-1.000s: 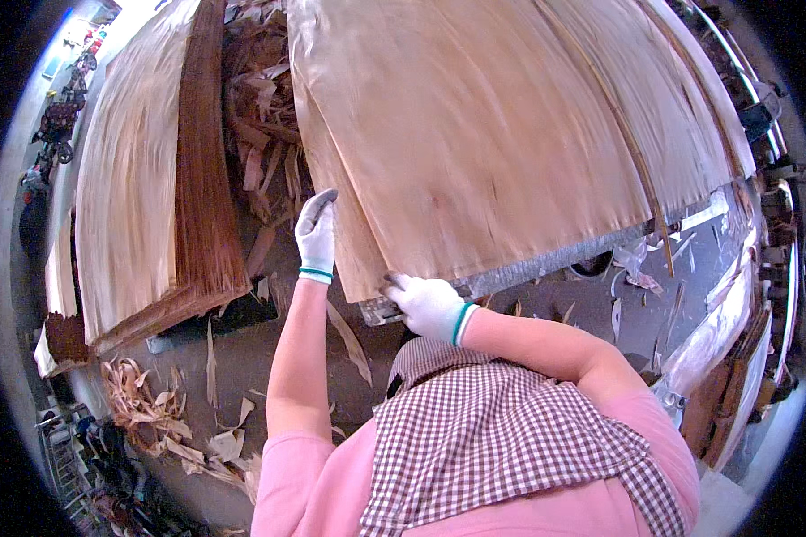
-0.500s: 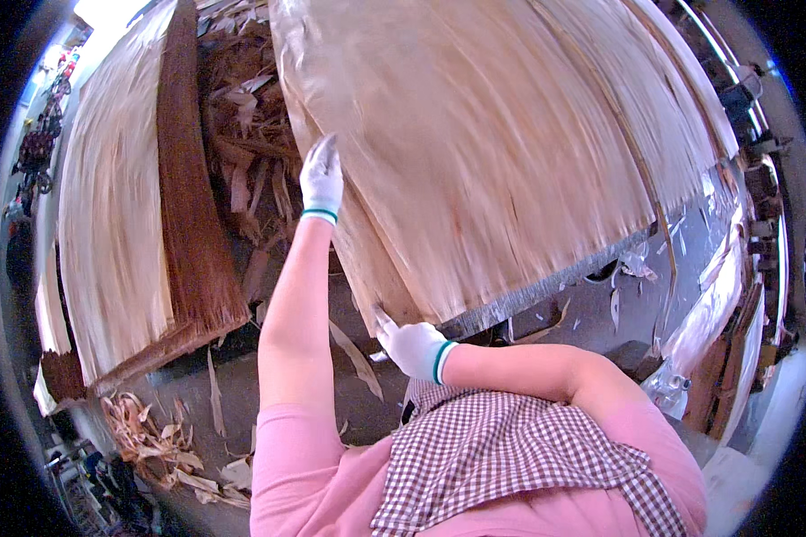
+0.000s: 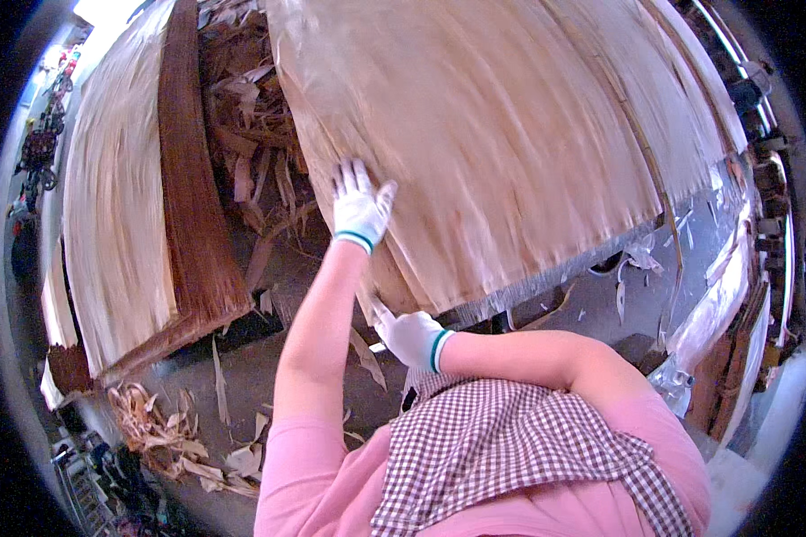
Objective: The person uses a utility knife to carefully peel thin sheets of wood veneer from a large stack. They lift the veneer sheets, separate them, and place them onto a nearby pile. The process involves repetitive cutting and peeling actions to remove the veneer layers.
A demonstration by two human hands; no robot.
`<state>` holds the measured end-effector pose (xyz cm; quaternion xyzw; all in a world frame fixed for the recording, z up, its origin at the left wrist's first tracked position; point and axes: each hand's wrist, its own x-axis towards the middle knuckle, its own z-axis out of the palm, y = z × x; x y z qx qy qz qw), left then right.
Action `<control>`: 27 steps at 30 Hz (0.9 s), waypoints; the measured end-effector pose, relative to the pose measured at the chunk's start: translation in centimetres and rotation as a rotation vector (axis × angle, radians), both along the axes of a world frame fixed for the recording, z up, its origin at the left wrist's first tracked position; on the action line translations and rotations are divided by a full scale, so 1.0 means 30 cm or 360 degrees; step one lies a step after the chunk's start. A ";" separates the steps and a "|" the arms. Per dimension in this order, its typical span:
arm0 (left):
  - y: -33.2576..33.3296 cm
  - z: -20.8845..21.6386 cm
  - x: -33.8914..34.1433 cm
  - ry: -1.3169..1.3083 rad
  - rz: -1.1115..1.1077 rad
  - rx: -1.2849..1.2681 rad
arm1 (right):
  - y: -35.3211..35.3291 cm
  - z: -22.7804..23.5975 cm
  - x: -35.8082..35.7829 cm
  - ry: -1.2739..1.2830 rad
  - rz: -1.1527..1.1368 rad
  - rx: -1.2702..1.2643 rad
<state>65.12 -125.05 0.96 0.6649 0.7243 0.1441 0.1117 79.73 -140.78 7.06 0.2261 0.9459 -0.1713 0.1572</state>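
We see a broad, pale tan sheet of thin wood veneer [image 3: 484, 170] lying across the upper middle of the view, with a ragged silvery-grey layered edge [image 3: 528, 292] showing under its front end. Near the sheet's left side we have a left hand in a white knit glove with a teal-banded cuff [image 3: 362, 204], laid palm down, its fingers stretched out and the thumb well apart, with nothing gripped. A right hand in a matching white glove [image 3: 414, 338] is at the sheet's front left corner, its fingertips against the edge; we cannot tell whether they pinch the wood or only touch it. To the left, beyond a gap filled with torn brown wood scraps [image 3: 246, 161], we find a tall pile of pale veneer with a dark reddish-brown side [image 3: 121, 197]. On the right, a long, thin brown strip [image 3: 638, 143] runs along the wood and hangs past its front end. Below, curled tan shavings [image 3: 157, 425] lie on the dark grey floor [image 3: 287, 353], near the pink-sleeved left arm [image 3: 318, 331], and a brown-and-white checked cloth garment [image 3: 510, 438] covers the wearer's front.
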 end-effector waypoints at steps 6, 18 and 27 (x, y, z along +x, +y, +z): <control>-0.389 0.042 0.219 -0.0100 -0.0074 0.0007 | -0.002 0.014 0.189 0.0523 0.0303 -0.0632; -0.720 0.209 0.528 0.0052 0.0148 0.0010 | -0.013 0.129 1.038 0.1200 -0.1174 -0.1051; -0.616 0.239 0.588 -0.0058 0.0347 -0.0035 | 0.011 0.059 1.480 0.1654 -0.2060 -0.0921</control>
